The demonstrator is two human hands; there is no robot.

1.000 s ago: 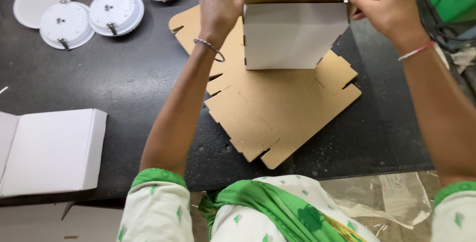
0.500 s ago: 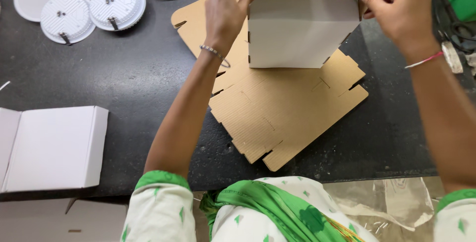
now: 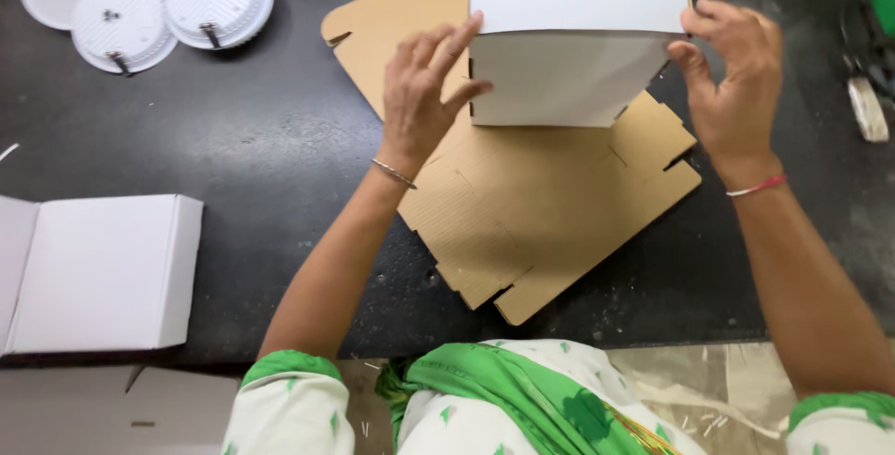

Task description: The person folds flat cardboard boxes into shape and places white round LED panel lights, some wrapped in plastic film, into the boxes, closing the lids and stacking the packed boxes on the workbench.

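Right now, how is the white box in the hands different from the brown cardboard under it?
The white box is folded up and held by the left hand and right hand; the brown cardboard lies flat and unfolded on the black table. The cardboard spreads wider. Both look like cardboard.

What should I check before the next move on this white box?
1. Left hand on the white box: ok, fingers on its left edge.
2. Right hand on the box: ok, pinching its right edge.
3. Box over the cardboard sheet: ok.
4. Sheet lying flat on the black table: ok.
5. Round lamps out of the way: ok, far left.
6. Box's inside empty: cannot tell, hidden.
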